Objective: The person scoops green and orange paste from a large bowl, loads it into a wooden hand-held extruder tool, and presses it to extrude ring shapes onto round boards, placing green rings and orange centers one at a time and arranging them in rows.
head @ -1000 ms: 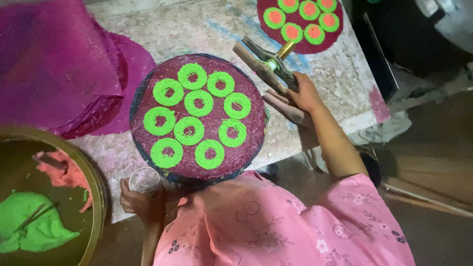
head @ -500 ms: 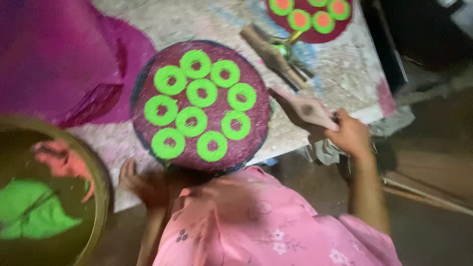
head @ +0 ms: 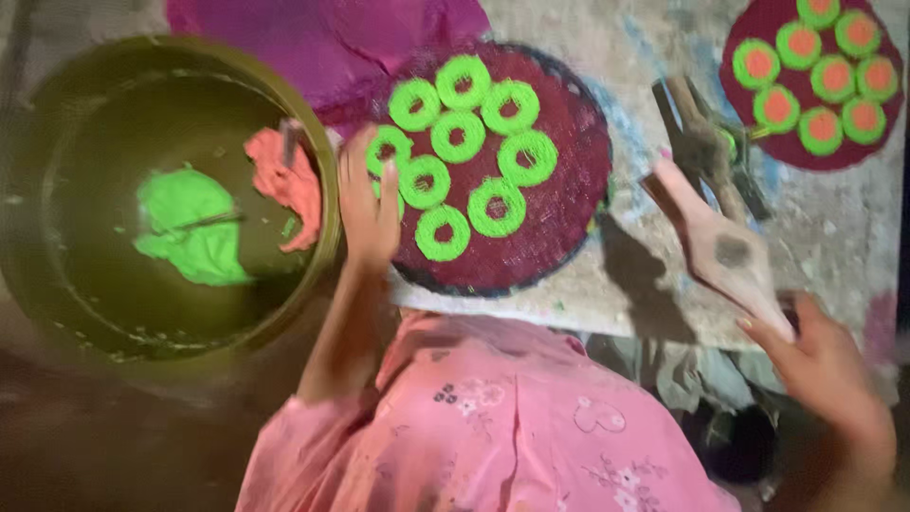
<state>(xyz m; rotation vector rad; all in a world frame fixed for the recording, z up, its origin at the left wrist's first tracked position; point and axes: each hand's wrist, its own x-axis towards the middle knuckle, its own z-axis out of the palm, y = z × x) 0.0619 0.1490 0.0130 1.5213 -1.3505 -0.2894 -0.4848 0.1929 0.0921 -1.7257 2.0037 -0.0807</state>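
My left hand [head: 370, 204] lies with fingers stretched on the left edge of a round maroon mat [head: 564, 194], touching one of the several bright green dough rings [head: 458, 136] on it. Whether it grips the mat edge is not visible. My right hand [head: 823, 372] at the lower right is closed on the handle of a wooden press [head: 728, 254], which it holds tilted above the table's near edge. My pink patterned garment [head: 512, 417] fills the bottom middle.
A large brass-coloured bowl [head: 328, 228] at the left holds green dough [head: 185, 228] and orange dough [head: 284, 185]. A second mat [head: 737, 90] with green-and-orange rings lies top right. Another press [head: 700, 133] rests on the speckled table [head: 645, 57]. Magenta mats [head: 332, 38] are stacked behind.
My left hand rose from my lap to the mat's left edge. My right hand drew the wooden press back toward the table's near right edge. The view swung left, revealing the whole bowl.
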